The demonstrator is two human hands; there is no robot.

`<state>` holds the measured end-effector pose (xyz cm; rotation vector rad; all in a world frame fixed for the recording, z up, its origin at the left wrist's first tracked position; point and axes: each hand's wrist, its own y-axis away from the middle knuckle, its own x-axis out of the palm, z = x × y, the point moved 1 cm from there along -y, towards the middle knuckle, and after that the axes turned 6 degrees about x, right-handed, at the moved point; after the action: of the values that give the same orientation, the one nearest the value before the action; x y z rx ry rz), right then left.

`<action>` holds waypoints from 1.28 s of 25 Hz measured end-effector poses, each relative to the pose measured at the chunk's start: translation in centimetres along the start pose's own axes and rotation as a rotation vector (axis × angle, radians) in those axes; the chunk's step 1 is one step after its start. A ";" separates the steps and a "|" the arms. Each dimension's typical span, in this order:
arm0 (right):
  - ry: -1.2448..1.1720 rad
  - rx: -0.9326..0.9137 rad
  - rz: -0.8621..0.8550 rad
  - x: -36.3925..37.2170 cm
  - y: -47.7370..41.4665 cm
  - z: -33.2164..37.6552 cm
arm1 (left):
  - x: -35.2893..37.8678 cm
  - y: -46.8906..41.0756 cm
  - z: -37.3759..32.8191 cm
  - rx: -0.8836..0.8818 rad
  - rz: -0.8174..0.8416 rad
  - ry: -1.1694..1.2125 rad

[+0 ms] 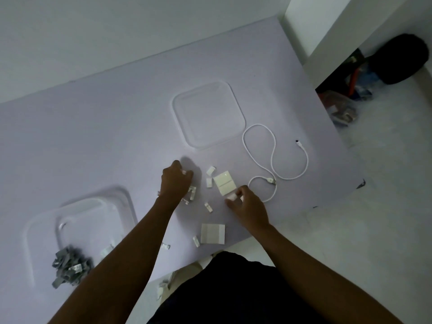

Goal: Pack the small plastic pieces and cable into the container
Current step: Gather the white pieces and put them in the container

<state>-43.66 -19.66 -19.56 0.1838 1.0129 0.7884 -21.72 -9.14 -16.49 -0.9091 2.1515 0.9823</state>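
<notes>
Small white plastic pieces (209,182) lie scattered in the middle of the pale table. My left hand (175,181) is curled around several of them, with more pieces (192,194) lying under it. My right hand (247,205) pinches a small white piece (232,196) beside a square white block (225,182). A second square white piece (212,233) lies near the front edge. The white cable (273,157) lies looped to the right, untouched. A clear container (42,230) sits at the left, with grey pieces (70,265) at its near corner. A clear lid (209,114) lies behind the pieces.
The table edge (257,235) runs diagonally just in front of my body. A few white pieces (163,286) lie on the floor below it. At the right, past the table, a dark bag (399,59) and clutter (343,106) sit on the floor beside a white wall.
</notes>
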 end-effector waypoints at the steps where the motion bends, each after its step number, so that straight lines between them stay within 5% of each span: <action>1: 0.070 -0.007 -0.004 0.4 0.0 0.2 | 0.0 0.3 -0.5 0.019 0.043 0.008; 5: 0.046 -0.021 -0.036 1.0 0.2 0.2 | 1.0 1.6 -1.9 0.105 0.145 -0.023; 8: -0.474 0.200 0.009 -0.7 -0.4 1.0 | 2.2 2.0 -2.1 0.111 0.174 -0.096; 12: -1.143 0.489 0.322 -3.1 -1.7 3.1 | 3.4 2.0 -2.1 0.168 0.226 -0.161; 15: -1.288 0.359 0.549 -4.5 -2.5 4.5 | 3.4 2.0 -2.3 0.193 0.245 -0.185; 17: -1.200 0.282 0.553 -4.7 -3.2 5.6 | 3.1 1.9 -2.1 0.165 0.251 -0.153; 21: -0.600 0.046 0.139 -2.2 -5.0 6.8 | 0.9 1.9 -1.2 0.127 0.219 -0.033; 26: 0.138 -0.115 0.150 1.2 -6.0 7.5 | -4.3 3.0 0.9 0.075 0.100 0.087; 29: 0.323 -0.147 0.030 1.9 -6.1 8.0 | -7.9 4.7 3.2 0.052 0.009 0.150; 32: 0.254 -0.141 -0.014 2.0 -5.9 8.9 | -11.1 7.0 6.5 0.049 -0.104 0.164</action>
<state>-32.86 -20.69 -19.00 -0.0457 1.1907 0.8818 -19.09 3.23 -9.10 -1.0995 2.2278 0.8252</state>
